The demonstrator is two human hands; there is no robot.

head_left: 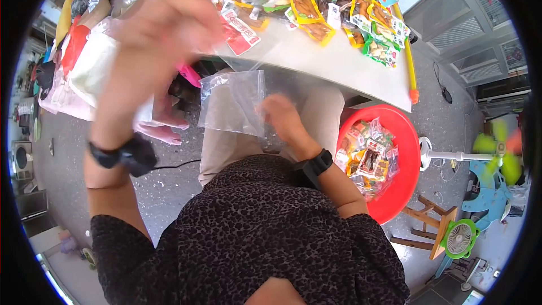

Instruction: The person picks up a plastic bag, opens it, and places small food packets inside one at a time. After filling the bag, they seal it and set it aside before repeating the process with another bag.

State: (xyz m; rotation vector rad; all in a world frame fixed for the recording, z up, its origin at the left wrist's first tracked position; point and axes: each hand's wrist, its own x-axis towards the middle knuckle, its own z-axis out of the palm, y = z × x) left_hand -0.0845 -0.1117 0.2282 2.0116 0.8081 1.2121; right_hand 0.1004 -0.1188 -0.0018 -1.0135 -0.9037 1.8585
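Note:
A clear plastic bag (228,104) hangs over the person's lap, its right edge beside the curled fingers of my right hand (282,118), which closes on it. Raised at the upper left, my left hand (166,28) is smeared by motion; its fingers cannot be made out. It is near a red and white packet (240,33) at the left edge of the table (316,65). Many small food packets (305,3), yellow, green and white, are heaped across the table.
A red basin (409,181) with similar packets stands on the floor at the right. Beyond it are a wooden stool (426,220), a small green fan (460,238) and a standing fan (499,148). Pink cloth (62,93) lies at the left. A yellow stick (409,65) runs along the table's right edge.

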